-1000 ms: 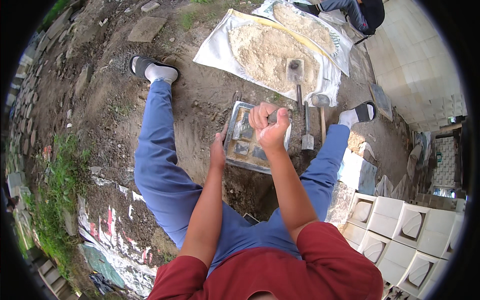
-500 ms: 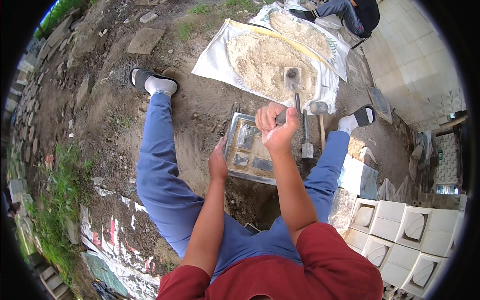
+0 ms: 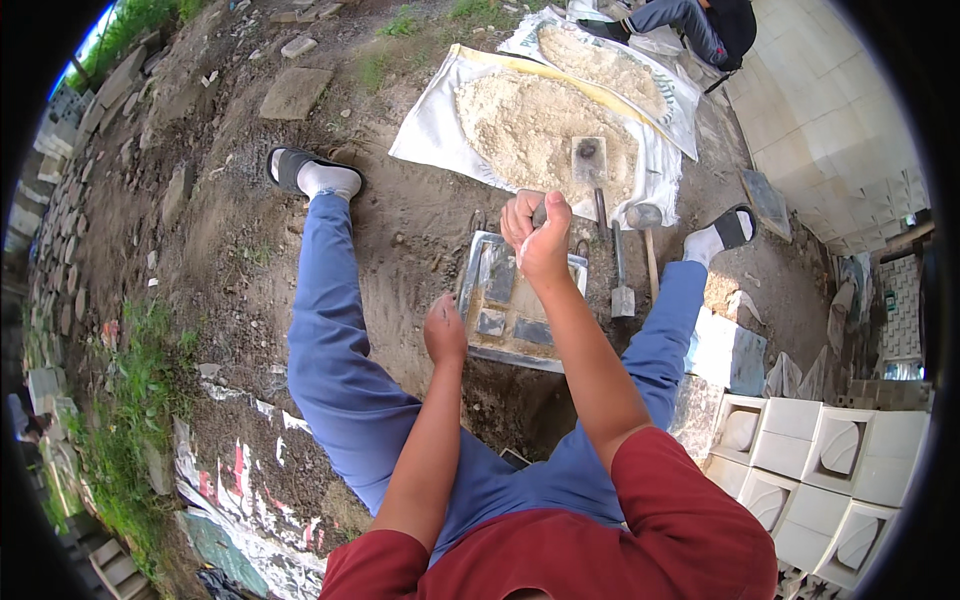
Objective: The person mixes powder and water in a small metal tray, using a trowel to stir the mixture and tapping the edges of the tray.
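Between my legs a metal-framed mold [image 3: 515,357] lies on the ground, holding sandy mix with dark grey rectangular patches. My right hand [image 3: 535,235] is closed in a fist around a dark trowel handle [image 3: 540,213] above the mold's far side. The trowel's blade is mostly hidden by my hand or hard to tell from the grey patches. Close against the mold's left edge is my left hand [image 3: 445,330], its fingers turned down and mostly hidden. To the right of the mold lie a small shovel-like tool [image 3: 622,300] and a mallet [image 3: 643,216].
Pale sandy mix [image 3: 530,115] is heaped on white sacks [image 3: 425,135] beyond the mold, with a flat square-bladed tool [image 3: 589,160] on it. Patterned blocks [image 3: 780,435] are stacked at lower right. Another person [image 3: 690,25] sits at the far right. A flat stone [image 3: 296,93] lies far left.
My right hand has moved slightly left and away from me with the trowel. My left hand has drawn a little back toward me along the mold's edge, its fingers less visible.
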The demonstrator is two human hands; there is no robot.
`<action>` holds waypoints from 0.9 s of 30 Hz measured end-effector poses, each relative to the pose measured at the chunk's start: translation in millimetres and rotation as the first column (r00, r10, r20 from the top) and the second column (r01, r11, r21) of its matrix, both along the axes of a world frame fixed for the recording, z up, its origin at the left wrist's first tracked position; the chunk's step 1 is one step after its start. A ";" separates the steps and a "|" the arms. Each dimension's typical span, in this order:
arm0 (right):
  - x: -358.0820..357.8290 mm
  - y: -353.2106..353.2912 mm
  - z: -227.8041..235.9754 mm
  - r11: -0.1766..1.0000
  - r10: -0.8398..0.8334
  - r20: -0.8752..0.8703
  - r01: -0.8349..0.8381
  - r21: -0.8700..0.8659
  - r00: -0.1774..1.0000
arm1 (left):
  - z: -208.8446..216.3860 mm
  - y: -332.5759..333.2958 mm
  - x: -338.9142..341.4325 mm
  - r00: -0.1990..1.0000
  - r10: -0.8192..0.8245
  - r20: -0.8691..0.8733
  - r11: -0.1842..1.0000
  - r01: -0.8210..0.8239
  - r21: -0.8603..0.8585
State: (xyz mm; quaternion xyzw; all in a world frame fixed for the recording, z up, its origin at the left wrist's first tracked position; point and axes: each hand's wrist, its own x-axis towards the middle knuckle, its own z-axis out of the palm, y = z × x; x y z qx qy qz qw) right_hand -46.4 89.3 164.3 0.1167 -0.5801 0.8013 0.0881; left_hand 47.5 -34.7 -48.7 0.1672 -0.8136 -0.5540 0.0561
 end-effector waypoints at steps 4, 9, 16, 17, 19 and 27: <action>-4.6 -0.4 5.4 0.998 -0.006 -0.026 0.005 -0.056 1.000 | -8.5 -7.0 1.5 0.999 0.034 -0.004 0.999 -0.034 -0.012; -13.2 -4.7 9.0 1.000 -0.025 0.027 0.026 -0.013 0.999 | -7.2 -10.7 5.3 1.000 0.012 0.004 1.000 -0.012 0.023; -11.5 10.4 0.5 0.997 -0.060 0.006 0.059 0.039 0.998 | 13.8 -1.1 1.0 0.996 -0.072 0.046 0.997 0.072 0.004; -6.5 8.6 5.5 0.998 -0.059 -0.001 0.059 -0.019 0.998 | 12.6 -5.9 0.5 0.997 -0.059 0.041 0.998 0.060 -0.003; 11.8 16.3 23.3 0.991 -0.057 -0.040 0.051 -0.127 0.998 | 12.8 -8.7 1.2 0.951 -0.191 -0.243 0.900 0.072 -0.430; 97.0 102.6 58.0 0.981 -0.029 -0.150 0.000 -0.195 0.988 | 38.4 17.7 -24.8 0.800 -0.593 -0.092 0.575 0.341 -0.744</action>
